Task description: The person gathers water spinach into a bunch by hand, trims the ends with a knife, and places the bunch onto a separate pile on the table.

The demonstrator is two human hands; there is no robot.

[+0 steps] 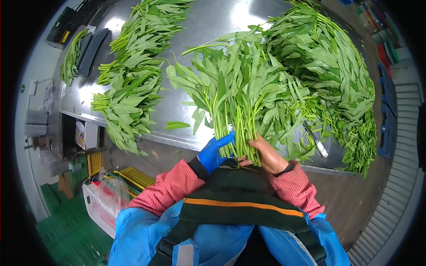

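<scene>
1. Green stems fill the centre of the frame: a bunch [242, 119], leaves fanned upward over the steel desk [213, 22], stem ends down near the person's front.
2. The left hand [214, 151], in a blue glove, has its fingers closed around the stems; the bare right hand [269, 156] pinches the other side, thumb in front.
3. At the upper left and left of the frame, sorted greens [128, 104] lie in a column, stems pointing left; that portion looks done. A smaller pile [71, 62] lies beside dark trays [92, 51].
4. At the right, a large heap [328, 62] spreads down to the desk's near edge; it looks like the portion left. The bunch seems partway, its stem ends somewhat uneven.
5. A knife [317, 141] lies among scraps right of the hands, held by neither.
6. The right fingertips are mostly hidden behind the stems, so their exact grip is hard to tell. Leaves overlap too much to count the sorted greens, and the heap's top is cut off by the frame.
</scene>
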